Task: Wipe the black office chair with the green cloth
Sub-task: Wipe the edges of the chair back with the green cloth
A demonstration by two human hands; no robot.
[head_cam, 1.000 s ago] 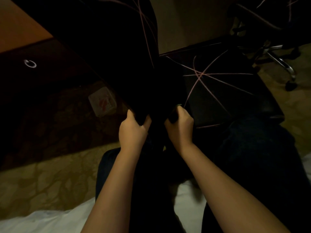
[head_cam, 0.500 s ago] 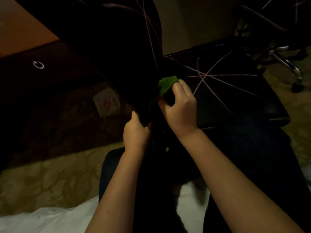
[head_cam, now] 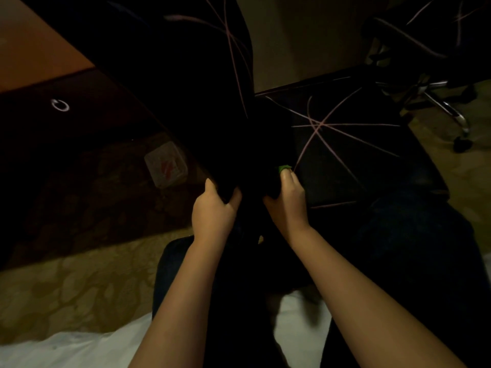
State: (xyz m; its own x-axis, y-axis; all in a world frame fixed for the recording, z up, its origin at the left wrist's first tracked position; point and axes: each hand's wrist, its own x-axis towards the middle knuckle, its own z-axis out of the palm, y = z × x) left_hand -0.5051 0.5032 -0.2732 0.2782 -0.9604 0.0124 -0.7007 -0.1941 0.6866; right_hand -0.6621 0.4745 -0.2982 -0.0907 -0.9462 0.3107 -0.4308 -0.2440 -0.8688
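Left hand (head_cam: pixel 212 211) grips the pink-lined black chair (head_cam: pixel 345 155); right hand (head_cam: pixel 288 203) pinches the green cloth (head_cam: pixel 284 168) (mostly hidden). Mottled carpet (head_cam: pixel 66 288) lies below.

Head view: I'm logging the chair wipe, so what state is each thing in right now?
black office chair, held where backrest meets seat.
left hand, gripping the backrest's lower edge.
right hand, curled round the green cloth, pressed to the chair.
green cloth, bunched, only a tip showing.
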